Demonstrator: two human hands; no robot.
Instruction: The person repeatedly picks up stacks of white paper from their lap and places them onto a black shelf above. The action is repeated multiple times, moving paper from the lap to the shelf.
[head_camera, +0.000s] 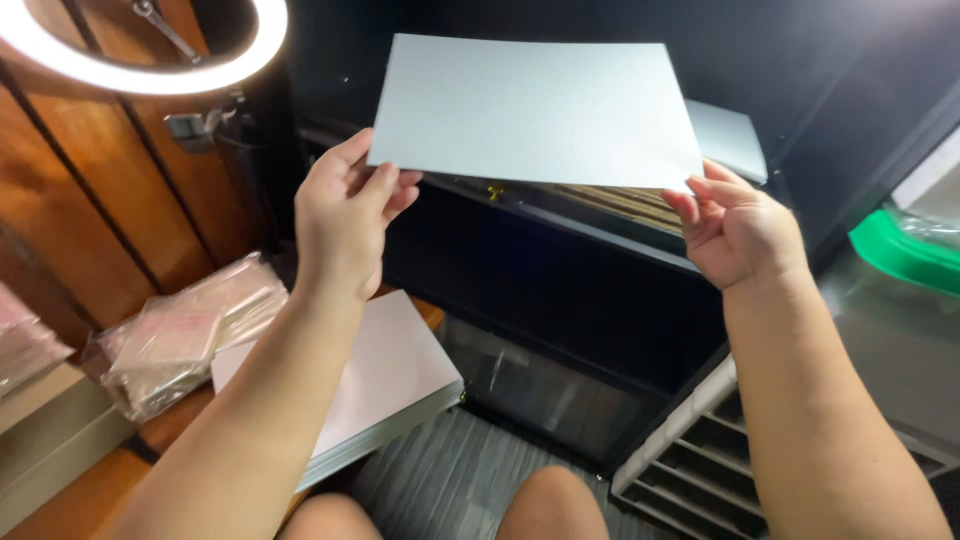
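The left hand (343, 218) pinches the lower left corner of a sheet (535, 110), fingers closed on its edge; the right hand (735, 228) grips the lower right corner the same way. The one sheet is pale grey, plain, slightly bowed, held up before a black machine (560, 290). A second sheet (730, 135) peeks out behind it. One stack (385, 375) lies below the left arm on a wooden surface, beside one plastic packet (185, 335). One ring light (150, 50) glows at upper left.
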